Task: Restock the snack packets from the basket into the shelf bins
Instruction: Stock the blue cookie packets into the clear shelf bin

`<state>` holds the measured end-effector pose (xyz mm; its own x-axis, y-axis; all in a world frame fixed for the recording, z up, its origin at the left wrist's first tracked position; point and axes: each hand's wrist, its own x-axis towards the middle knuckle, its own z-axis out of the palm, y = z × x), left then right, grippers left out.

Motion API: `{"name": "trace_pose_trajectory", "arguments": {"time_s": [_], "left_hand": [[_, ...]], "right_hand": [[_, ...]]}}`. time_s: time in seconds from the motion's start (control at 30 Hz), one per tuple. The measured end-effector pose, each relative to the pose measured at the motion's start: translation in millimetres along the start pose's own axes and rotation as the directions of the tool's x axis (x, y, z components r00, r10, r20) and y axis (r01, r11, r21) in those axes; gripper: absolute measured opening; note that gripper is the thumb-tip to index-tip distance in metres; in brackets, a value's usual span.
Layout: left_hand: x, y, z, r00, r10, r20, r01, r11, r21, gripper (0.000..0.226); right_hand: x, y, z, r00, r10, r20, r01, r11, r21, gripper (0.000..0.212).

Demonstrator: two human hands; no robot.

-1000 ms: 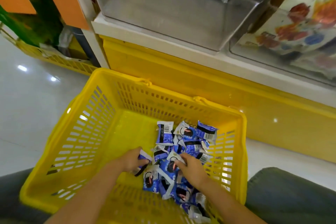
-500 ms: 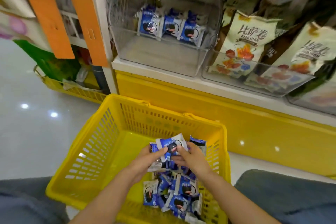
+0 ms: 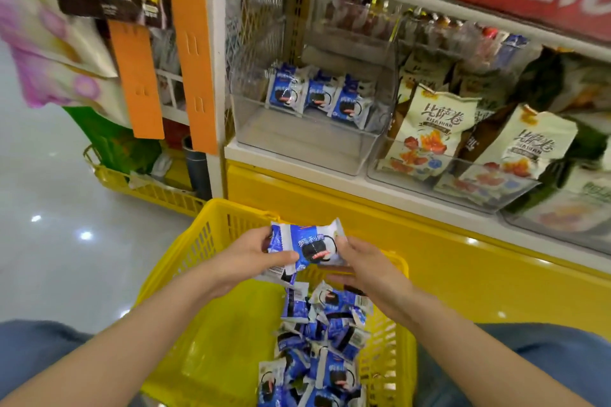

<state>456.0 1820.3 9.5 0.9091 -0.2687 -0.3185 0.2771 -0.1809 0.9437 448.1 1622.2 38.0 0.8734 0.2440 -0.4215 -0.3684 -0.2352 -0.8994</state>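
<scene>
Head view: one blue-and-white snack packet (image 3: 310, 244), held above the yellow basket (image 3: 211, 231); left hand (image 3: 244, 258) pinches its left edge, right hand (image 3: 367, 269) grips its right edge; other packets (image 3: 324, 340) heaped in basket's right half.

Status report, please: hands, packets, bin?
Left hand and right hand grip blue packets over basket. Clear bin holds three packets. Nothing blocks the bin.

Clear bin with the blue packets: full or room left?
Mostly empty: the clear bin holds one row of blue packets at the back; bare floor in front.
</scene>
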Motion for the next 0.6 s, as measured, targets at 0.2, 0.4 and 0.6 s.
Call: {"name": "trace_pose_trajectory", "arguments": {"time_s": [0.2,0.4,0.6], "left_hand": [[-2.6,24.7,-22.5,0.994,0.107,0.021,-0.109,0.988,0.107,0.033],[7.2,41.5,-36.7,0.95,0.197,-0.241,-0.206,0.978,-0.013,0.033],[18.5,64.1,-62.2,0.89,0.165,-0.426,-0.274,0.938,-0.21,0.034]], "right_hand": [[3.4,-23.3,3.5,0.99,-0.14,-0.03,0.129,0.963,-0.236,0.029],[22.0,-62.9,0.5,0.969,-0.236,-0.075,0.191,0.906,-0.378,0.015],[62.6,-145.2,-19.2,0.844,-0.483,-0.233,0.348,0.824,-0.447,0.019]]}}
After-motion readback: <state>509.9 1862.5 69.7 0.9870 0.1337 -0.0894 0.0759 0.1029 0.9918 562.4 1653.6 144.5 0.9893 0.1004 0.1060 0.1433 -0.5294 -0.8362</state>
